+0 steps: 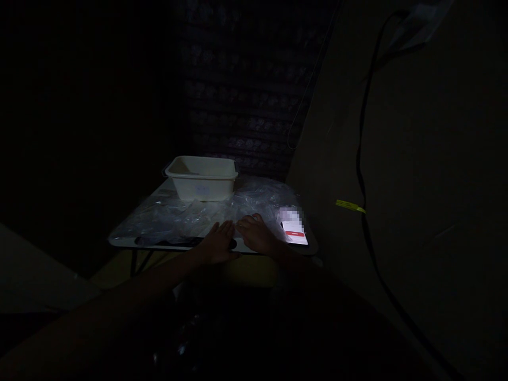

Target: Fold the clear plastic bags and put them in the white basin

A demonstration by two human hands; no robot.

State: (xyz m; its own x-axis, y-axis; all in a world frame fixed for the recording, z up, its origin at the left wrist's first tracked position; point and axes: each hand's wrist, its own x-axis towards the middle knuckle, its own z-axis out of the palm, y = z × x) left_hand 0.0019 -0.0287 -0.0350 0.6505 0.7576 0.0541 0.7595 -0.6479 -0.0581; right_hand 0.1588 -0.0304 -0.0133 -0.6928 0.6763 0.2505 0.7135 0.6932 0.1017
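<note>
A person's two bare hands meet at the near edge of a white table (pixel 123 242) draped in clear, crumpled plastic sheeting (pixel 174 216) in a dark room. The left hand (pixel 218 244) lies with fingers extended and thumb out to the right; the right hand (pixel 256 234), just beside it, has its fingers slightly bent over the sheeting, though whether they pinch it cannot be told. A cream tub (pixel 204 186) stands on the table's far left part, while a phone (pixel 294 234) glows at near right, close to the right hand.
</note>
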